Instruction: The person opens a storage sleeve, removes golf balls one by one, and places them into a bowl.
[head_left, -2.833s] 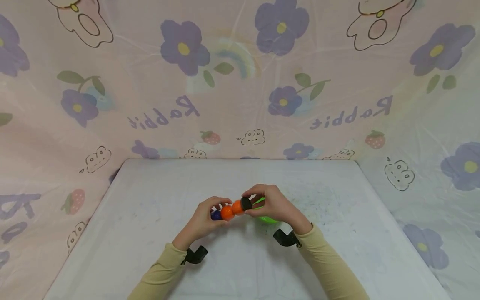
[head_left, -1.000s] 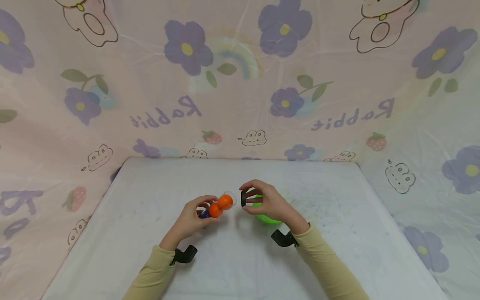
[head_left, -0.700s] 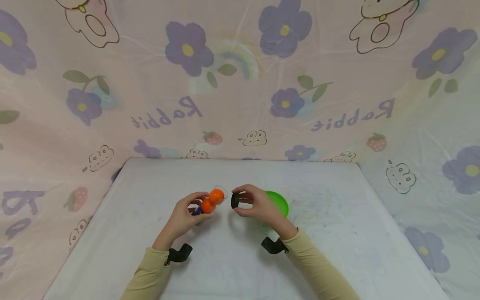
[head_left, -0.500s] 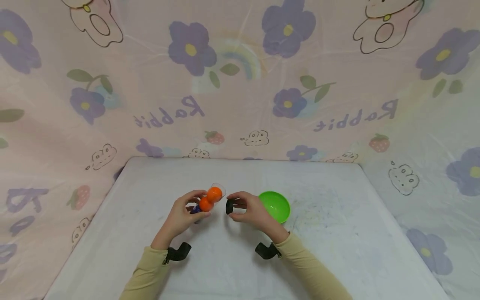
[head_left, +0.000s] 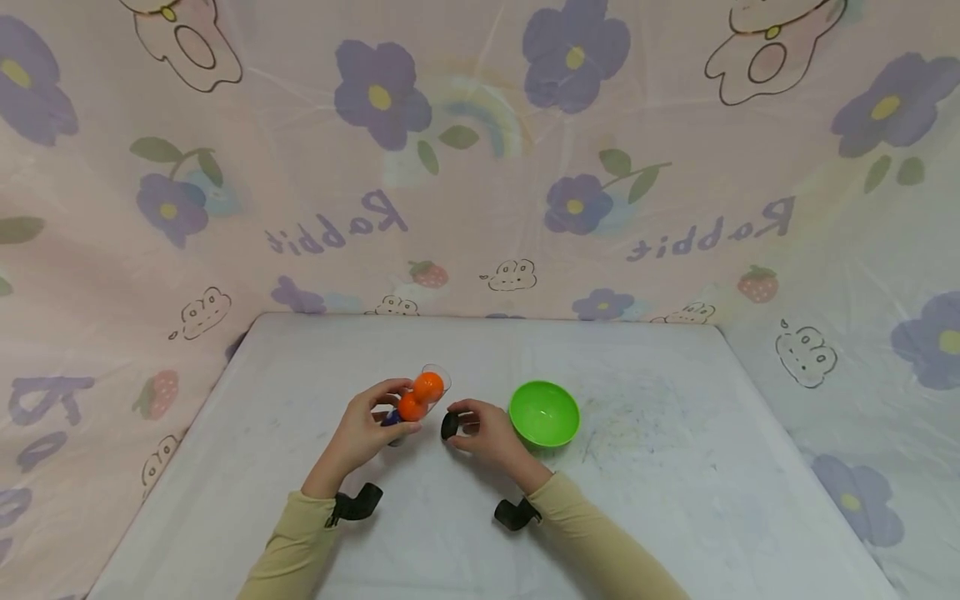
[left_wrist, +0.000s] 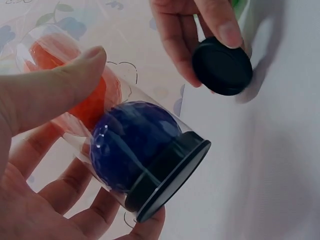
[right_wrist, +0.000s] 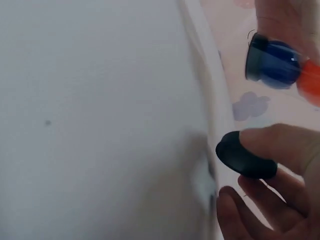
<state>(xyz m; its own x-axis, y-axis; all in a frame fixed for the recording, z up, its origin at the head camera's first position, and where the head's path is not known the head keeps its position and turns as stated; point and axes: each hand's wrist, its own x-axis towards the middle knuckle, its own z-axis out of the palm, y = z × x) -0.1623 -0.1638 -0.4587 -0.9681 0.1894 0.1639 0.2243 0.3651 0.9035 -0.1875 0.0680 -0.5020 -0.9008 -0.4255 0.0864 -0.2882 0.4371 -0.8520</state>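
Our left hand [head_left: 363,427] curls round a clear tube [left_wrist: 125,95], thumb on one side and fingers on the other. Our right hand [head_left: 491,432] pinches a loose black lid [left_wrist: 222,66] between thumb and fingertips. The tube is in the left palm, above the table [head_left: 637,508] and left of the right hand. Inside it sit two orange balls [head_left: 428,387] in line with a blue ball [left_wrist: 134,142], the blue one down by the black cap [left_wrist: 165,167] that plugs the near end.

What counts most in space is how the lid lies to the tube's far end, which we judge to be uncovered. The lid is just beside the tube, to our right and a little nearer us than that end, with a gap between. The left hand has the tube itself; the right is the nearer one to the green bowl [head_left: 544,417], which sits on the table just to its right.

The tube's long axis slants: capped end near us and to our left, far end pointing away and rightward, past the bowl. The lid stands roughly on edge, one flat face toward the left wrist's camera.
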